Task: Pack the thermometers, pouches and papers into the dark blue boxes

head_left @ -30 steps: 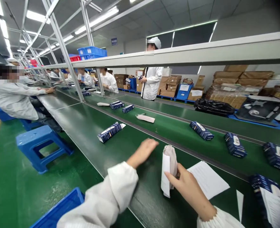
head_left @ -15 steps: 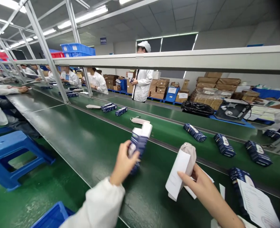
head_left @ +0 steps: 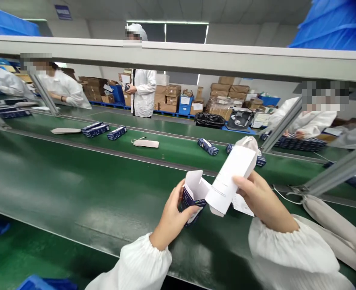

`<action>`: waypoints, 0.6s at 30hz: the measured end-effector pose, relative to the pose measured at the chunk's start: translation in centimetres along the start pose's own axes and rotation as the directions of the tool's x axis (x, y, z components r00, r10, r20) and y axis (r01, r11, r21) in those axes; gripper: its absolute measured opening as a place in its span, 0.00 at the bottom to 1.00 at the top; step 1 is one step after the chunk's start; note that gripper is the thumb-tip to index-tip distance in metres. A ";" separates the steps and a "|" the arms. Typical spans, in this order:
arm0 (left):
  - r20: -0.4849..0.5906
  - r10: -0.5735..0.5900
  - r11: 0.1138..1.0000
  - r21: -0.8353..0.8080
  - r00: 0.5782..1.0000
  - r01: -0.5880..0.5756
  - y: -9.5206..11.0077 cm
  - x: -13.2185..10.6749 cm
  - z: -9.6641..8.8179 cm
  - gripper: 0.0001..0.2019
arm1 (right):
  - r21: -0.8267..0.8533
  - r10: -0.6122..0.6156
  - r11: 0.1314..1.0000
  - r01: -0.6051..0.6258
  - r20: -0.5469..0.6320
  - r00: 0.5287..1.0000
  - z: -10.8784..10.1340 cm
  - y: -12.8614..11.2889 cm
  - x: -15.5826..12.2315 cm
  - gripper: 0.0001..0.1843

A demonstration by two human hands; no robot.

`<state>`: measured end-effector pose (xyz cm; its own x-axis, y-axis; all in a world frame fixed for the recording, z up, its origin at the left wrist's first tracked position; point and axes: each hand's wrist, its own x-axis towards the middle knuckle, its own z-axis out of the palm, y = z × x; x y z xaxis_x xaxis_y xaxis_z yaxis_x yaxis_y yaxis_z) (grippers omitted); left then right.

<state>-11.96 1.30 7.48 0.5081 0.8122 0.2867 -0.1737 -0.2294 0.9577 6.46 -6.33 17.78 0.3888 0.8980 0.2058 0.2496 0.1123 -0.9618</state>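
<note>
My left hand (head_left: 176, 209) is wrapped round a dark blue printed box (head_left: 191, 199), whose top end is open with white flaps raised. In my right hand (head_left: 256, 197) is a light grey cloth pouch (head_left: 248, 144) with a folded white paper leaflet (head_left: 230, 177) laid over its front; my thumb presses on the paper. The pouch's lower end is just right of the box's open mouth, tilted toward it. What the pouch contains is hidden. Behind my right hand another printed sheet (head_left: 242, 205) partly shows.
Several blue boxes (head_left: 117, 133) and flat grey pouches (head_left: 147, 143) lie on the green belt (head_left: 171, 155). More pouches (head_left: 331, 229) rest at right. A metal shelf beam (head_left: 178, 60) crosses above. Co-workers in white coats (head_left: 144, 92) are across the line.
The view has swung right. My left hand has turned the box so its open end faces up toward me, and the pouch with the leaflet has come close to it.
</note>
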 end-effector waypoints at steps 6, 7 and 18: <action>-0.037 0.172 0.925 0.350 0.984 -0.148 -0.1 -0.9 3.4 0.27 | -0.294 -0.214 0.937 0.187 -0.062 0.975 1.4 -0.1 -0.9 0.22; -0.053 0.198 0.910 0.381 0.979 -0.163 0.1 -0.9 3.7 0.27 | -0.366 -0.242 0.907 0.207 -0.054 0.969 1.9 0.6 -1.2 0.21; 0.002 0.225 0.883 0.422 0.974 -0.205 2.9 0.2 4.4 0.20 | -0.424 -0.503 0.753 0.503 0.121 0.856 0.3 -1.3 -1.1 0.20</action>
<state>-8.69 -1.54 10.42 0.4572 0.7388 0.4951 0.0983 -0.5953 0.7974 5.47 -7.31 18.77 0.1000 0.7630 0.6386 0.7596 0.3560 -0.5444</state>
